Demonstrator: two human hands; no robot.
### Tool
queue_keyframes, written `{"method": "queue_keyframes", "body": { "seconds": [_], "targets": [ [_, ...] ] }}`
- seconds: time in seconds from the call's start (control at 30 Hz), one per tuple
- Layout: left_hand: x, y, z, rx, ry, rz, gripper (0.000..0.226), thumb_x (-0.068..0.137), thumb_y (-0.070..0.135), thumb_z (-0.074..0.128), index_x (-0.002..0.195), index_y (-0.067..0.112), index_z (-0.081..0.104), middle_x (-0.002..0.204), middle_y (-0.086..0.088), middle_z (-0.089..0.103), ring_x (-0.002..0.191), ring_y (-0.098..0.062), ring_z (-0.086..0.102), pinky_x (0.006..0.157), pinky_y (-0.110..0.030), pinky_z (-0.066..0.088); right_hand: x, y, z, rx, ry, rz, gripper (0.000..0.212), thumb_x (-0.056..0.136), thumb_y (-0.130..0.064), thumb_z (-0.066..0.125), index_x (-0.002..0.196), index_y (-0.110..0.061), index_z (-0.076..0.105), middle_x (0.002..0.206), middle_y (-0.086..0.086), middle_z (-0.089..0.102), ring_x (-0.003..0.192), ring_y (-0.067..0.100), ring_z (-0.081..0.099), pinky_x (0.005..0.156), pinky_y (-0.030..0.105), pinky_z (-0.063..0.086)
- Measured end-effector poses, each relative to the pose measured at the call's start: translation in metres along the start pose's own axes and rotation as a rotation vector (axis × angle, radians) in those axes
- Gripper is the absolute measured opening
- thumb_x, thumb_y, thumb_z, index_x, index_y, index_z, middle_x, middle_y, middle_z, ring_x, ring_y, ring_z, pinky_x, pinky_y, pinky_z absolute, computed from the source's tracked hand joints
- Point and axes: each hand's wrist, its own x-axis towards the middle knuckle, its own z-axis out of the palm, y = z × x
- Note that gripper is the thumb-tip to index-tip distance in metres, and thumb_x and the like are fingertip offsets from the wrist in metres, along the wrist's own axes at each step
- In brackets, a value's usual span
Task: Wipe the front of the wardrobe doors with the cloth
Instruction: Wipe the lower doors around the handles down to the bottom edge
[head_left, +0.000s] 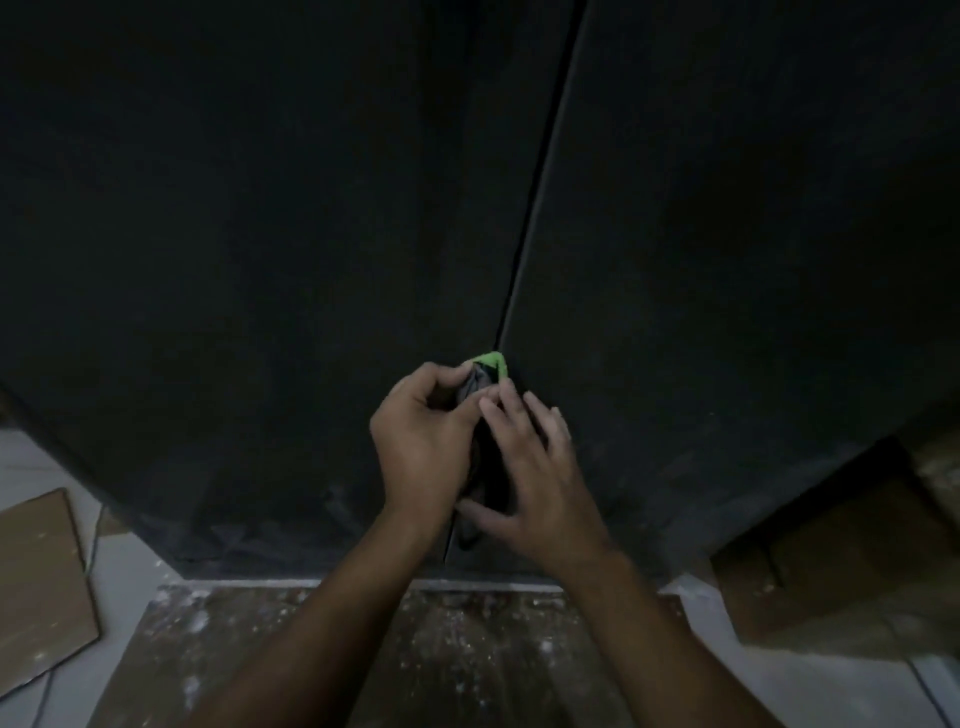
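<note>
I am seeing the cloth (487, 370) held up in front of the wardrobe doors, right at the dark seam (537, 182) where the left door (249, 249) and the right door (737, 249) are meeting, low down. Only a bright green edge is showing clearly at its top. The rest is dark, blending into the door behind and mostly hiding between the hands, with a dim tail hanging below them. The left hand (421, 447) is curling round the cloth, its fingertips pinching it just under the green edge. The right hand (540, 467) is lying against the cloth from the other side, fingers fairly straight and spread, thumb reaching out toward the lower end. Whether the cloth is touching the door I cannot tell in this gloom.

Both forearms are running off the bottom of the frame. A flat cardboard sheet (41, 587) is lying at the left, a cardboard box (841, 566) at the right, both cut by the frame edges. A speckled brown floor panel (415, 654) is lying below.
</note>
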Motion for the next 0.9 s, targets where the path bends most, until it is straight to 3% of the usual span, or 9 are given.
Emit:
{"method": "queue_keyframes", "body": {
  "seconds": [0.1,0.2,0.3,0.37,0.47,0.6,0.73,0.83,0.9],
  "targets": [
    [-0.009,0.01,0.002,0.008,-0.2,-0.053,0.027,0.089,-0.004,0.064,0.105,0.016,0.075,0.095,0.01,0.075,0.094,0.0,0.069,0.08,-0.013,0.053,-0.005,0.001,0.031,-0.136,0.273,0.076,0.085,0.089,-0.044,0.064,0.156,-0.036,0.012,0.164,0.0,0.018,0.135,0.035,0.04,0.111,0.056,0.034],
    [-0.013,0.011,0.001,0.163,-0.457,-0.083,0.045,0.09,-0.012,0.054,0.118,0.02,0.07,0.109,0.014,0.071,0.104,0.005,0.064,0.083,-0.009,0.05,-0.005,0.004,0.052,-0.233,0.481,0.32,0.066,0.091,-0.038,0.058,0.148,-0.037,0.025,0.153,0.003,0.03,0.122,0.031,0.044,0.098,0.056,0.044],
    [-0.008,0.011,-0.008,0.285,-0.589,-0.09,0.045,0.09,-0.01,0.056,0.115,0.026,0.069,0.107,0.015,0.071,0.105,0.006,0.063,0.085,-0.01,0.05,-0.013,0.015,0.063,-0.314,0.508,0.368,0.065,0.084,-0.029,0.057,0.143,-0.044,0.034,0.149,-0.003,0.035,0.12,0.025,0.044,0.095,0.056,0.043],
    [-0.003,0.011,-0.018,0.394,-0.586,-0.056,0.041,0.089,-0.007,0.058,0.106,0.028,0.069,0.1,0.013,0.073,0.099,0.007,0.065,0.085,-0.012,0.051,-0.017,0.02,0.067,-0.292,0.479,0.444,0.062,0.085,-0.029,0.05,0.142,-0.048,0.036,0.151,-0.005,0.035,0.123,0.024,0.043,0.096,0.056,0.039],
    [0.003,0.009,-0.03,0.439,-0.551,-0.063,0.036,0.09,-0.005,0.059,0.1,0.028,0.07,0.095,0.011,0.074,0.095,0.003,0.068,0.088,-0.021,0.053,-0.027,0.019,0.077,-0.05,0.538,0.733,0.058,0.092,-0.028,0.04,0.144,-0.052,0.03,0.157,-0.003,0.033,0.128,0.027,0.038,0.098,0.054,0.041],
    [0.006,0.007,-0.035,0.444,-0.497,-0.098,0.032,0.091,-0.001,0.059,0.096,0.028,0.07,0.091,0.012,0.075,0.092,0.002,0.069,0.087,-0.023,0.052,-0.026,0.021,0.078,0.323,0.757,0.923,0.055,0.103,-0.014,0.047,0.146,-0.045,0.032,0.157,-0.011,0.022,0.136,0.027,0.036,0.106,0.024,0.024],
    [0.007,0.01,-0.036,0.468,-0.453,-0.13,0.029,0.091,0.003,0.061,0.097,0.03,0.069,0.09,0.011,0.075,0.091,0.005,0.068,0.086,-0.023,0.051,-0.001,0.006,0.063,0.616,1.041,1.16,0.059,0.103,-0.012,0.049,0.148,-0.044,0.029,0.157,-0.017,0.021,0.137,0.015,0.04,0.11,0.035,0.038],
    [0.012,0.018,-0.04,0.489,-0.432,-0.106,0.032,0.09,0.003,0.062,0.1,0.033,0.067,0.09,0.012,0.075,0.091,0.008,0.067,0.089,-0.026,0.052,0.027,-0.007,0.042,0.849,1.173,1.216,0.058,0.104,-0.017,0.045,0.154,-0.039,0.023,0.164,-0.007,0.014,0.14,0.006,0.031,0.105,0.011,0.029],
    [0.016,0.029,-0.047,0.497,-0.428,-0.089,0.034,0.09,0.005,0.062,0.106,0.035,0.065,0.094,0.012,0.074,0.094,0.009,0.066,0.094,-0.031,0.052,0.043,-0.016,0.031,0.821,1.201,1.161,0.056,0.105,-0.02,0.043,0.155,-0.034,0.022,0.165,-0.003,0.013,0.139,-0.006,0.025,0.107,0.013,0.02]
  ]
}}
